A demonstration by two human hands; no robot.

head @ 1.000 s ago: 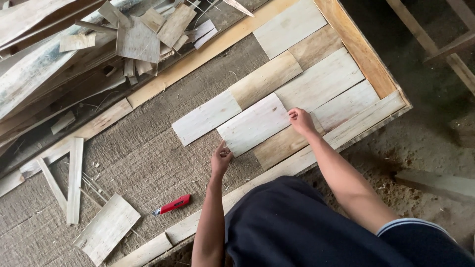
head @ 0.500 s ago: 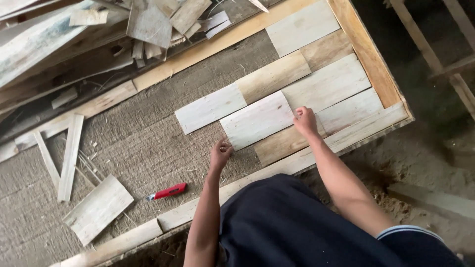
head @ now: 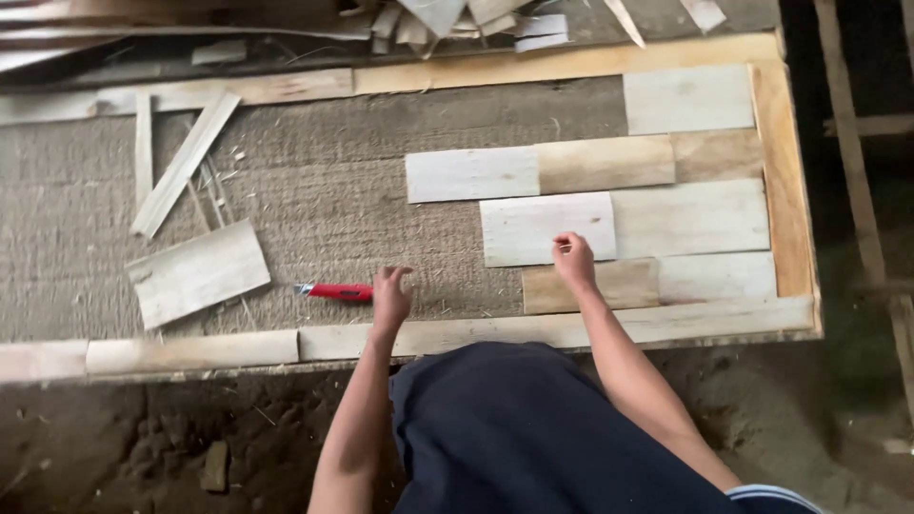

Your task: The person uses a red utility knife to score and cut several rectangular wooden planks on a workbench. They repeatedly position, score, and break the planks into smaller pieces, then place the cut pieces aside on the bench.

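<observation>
Head view: you look down on a long wooden-framed table (head: 571, 65) with a coarse grey-brown woven mat surface (head: 314, 190).
Pale rectangular wood plank under your right hand (head: 545, 228): lies flat in the third row, its right end butted to the next plank, its lower edge along the darker brown short plank (head: 600, 286); looks set there to carry on the staggered rows that fill the frame from the right end.
Right hand (head: 573, 259): fingers curled loosely, tips on the pale plank's lower right corner; grip nearly together but clamped on nothing, pressing or nudging, prob. to seat the joint.
Left hand (head: 390, 297): fingers apart, hovering or just touching the mat, empty; sits right beside the red-handled utility knife (head: 335, 291), whose blade end points away to the left. Contact w/ the handle: can't tell.
Loose pale wood board (head: 198, 273): lies tilted on the mat, well apart to the left, w/ thin wood strips (head: 181, 162) above it.
Offcut pile (head: 457, 19): beyond the far rail.
</observation>
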